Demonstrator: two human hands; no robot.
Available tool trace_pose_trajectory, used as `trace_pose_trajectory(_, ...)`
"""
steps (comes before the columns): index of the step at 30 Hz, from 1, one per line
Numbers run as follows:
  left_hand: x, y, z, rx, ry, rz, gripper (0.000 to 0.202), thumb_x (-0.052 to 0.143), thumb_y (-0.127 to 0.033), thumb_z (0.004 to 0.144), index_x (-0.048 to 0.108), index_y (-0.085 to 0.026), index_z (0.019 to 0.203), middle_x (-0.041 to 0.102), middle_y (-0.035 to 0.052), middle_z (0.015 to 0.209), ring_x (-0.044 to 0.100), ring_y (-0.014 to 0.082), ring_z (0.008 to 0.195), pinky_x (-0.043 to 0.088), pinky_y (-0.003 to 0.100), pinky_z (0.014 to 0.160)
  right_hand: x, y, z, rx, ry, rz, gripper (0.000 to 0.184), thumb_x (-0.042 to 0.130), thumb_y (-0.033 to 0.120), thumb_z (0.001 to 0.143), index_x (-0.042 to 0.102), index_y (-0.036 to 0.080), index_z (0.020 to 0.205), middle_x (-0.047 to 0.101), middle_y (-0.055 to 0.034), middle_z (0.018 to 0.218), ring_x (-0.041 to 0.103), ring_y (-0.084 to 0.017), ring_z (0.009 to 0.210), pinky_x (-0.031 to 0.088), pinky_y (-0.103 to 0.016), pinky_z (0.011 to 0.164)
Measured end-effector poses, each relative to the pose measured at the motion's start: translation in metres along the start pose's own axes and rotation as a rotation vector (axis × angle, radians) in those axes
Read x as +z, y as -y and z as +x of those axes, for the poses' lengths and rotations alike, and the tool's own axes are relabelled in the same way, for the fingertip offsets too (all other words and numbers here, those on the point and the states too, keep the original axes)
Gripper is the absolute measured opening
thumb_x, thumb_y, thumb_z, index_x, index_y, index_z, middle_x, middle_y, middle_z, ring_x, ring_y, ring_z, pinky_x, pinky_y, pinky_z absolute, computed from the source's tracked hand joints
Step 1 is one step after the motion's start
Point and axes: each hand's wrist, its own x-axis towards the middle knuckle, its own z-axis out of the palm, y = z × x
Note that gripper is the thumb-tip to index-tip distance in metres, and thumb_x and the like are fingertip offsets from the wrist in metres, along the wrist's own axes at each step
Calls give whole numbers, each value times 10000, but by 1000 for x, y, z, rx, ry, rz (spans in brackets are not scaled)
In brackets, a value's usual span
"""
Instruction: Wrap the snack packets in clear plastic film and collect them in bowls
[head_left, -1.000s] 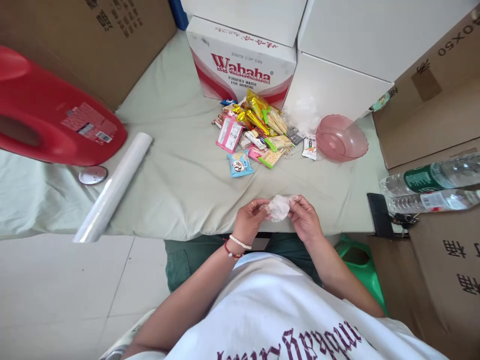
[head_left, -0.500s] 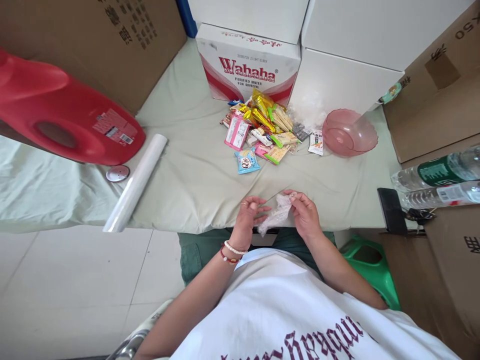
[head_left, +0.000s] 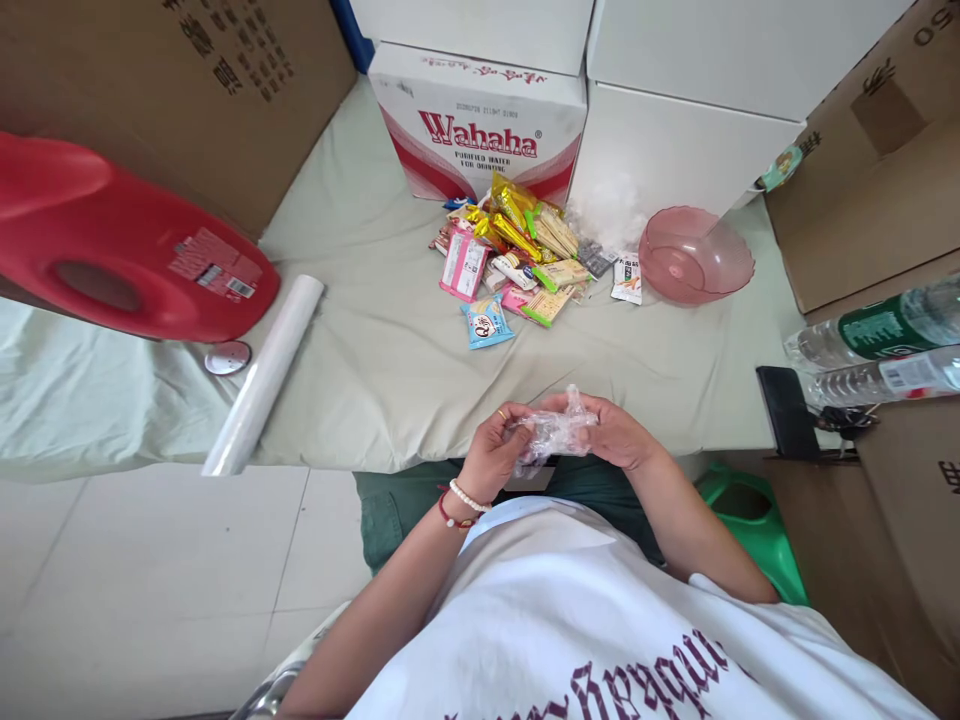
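Both my hands hold a crumpled clear plastic bag just above the near edge of the cloth-covered table. My left hand, with a ring and bead bracelets, pinches the bag's left side with curled fingers. My right hand grips its right side, fingers closed around the plastic. A pile of small snack packets lies further back on the cloth, apart from my hands.
A pink plastic bowl sits right of the snacks. A Wahaha carton and white boxes stand behind. A red jug, a metal cap and a roll of film lie left. Water bottles and a black phone lie right.
The bag hung loose from my right hand with the left fingers apart; now both hands have closed on it and bunched it between them.
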Motion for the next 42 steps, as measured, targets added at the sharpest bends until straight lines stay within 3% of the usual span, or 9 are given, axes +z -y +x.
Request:
trace_pose_trajectory(3,-8,1,6,0,-104,85,404,820,-528,744,603,-200,837,546,-68,560,476,79,475,408,215,490,-8,1,-1,-9,-124,-99,444,974,417,647,754,181,952,642,20,764,507,-84,607,380,-216,562)
trace_pose_trajectory(6,-12,4,8,-21,-118,100,452,797,-600,743,577,-214,829,540,-76,518,487,97,429,438,235,455,-15,0,-4,-35,-214,-90,403,956,447,669,723,181,863,549,44,678,401,-70,554,288,-212,499)
trace_pose_trajectory(16,-25,1,6,-16,-305,6,475,778,-649,754,578,-222,809,502,-93,494,381,66,352,283,197,327,-33,10,-24,-139,-314,-98,386,980,399,639,719,204,847,607,20,745,549,-114,671,481,-239,637)
trace_pose_trajectory(25,-36,1,5,40,-371,152,417,774,-606,784,615,-221,807,508,-85,464,425,82,349,323,210,358,-39,19,-19,-3,-397,65,418,948,432,682,608,190,698,440,65,576,349,-50,475,291,-158,366)
trace_pose_trajectory(28,-35,2,6,40,-403,122,445,733,-642,809,589,-223,775,480,-92,454,395,75,332,283,215,339,-42,18,-14,-81,-392,256,415,935,469,685,615,210,738,443,62,581,410,-62,503,337,-143,376)
trace_pose_trajectory(31,-30,2,8,15,-473,-45,522,711,-690,798,485,-233,687,422,-104,444,326,61,320,226,222,318,-31,7,-8,-174,-413,315,380,923,464,683,656,223,807,549,31,651,533,-95,604,389,-146,395)
trace_pose_trajectory(34,-20,2,9,-11,-505,-101,533,706,-712,789,495,-230,707,429,-104,454,328,59,322,208,227,316,-2,-13,-2,-40,-376,147,377,904,489,720,700,204,859,657,-14,735,600,-125,655,454,-175,430)
trace_pose_trajectory(38,-5,6,5,-35,-421,-124,538,703,-730,788,526,-223,743,452,-101,462,335,58,323,217,231,322,36,-31,13,36,-279,34,504,944,427,693,702,240,1094,745,-41,1001,690,-169,886,613,-272,693)
trace_pose_trajectory(42,-2,9,1,-48,-351,-206,537,791,-686,728,530,-217,755,492,-93,514,391,61,375,303,221,353,40,-30,30,-15,-275,36,599,993,342,588,682,241,1090,718,30,825,648,-117,695,573,-245,647)
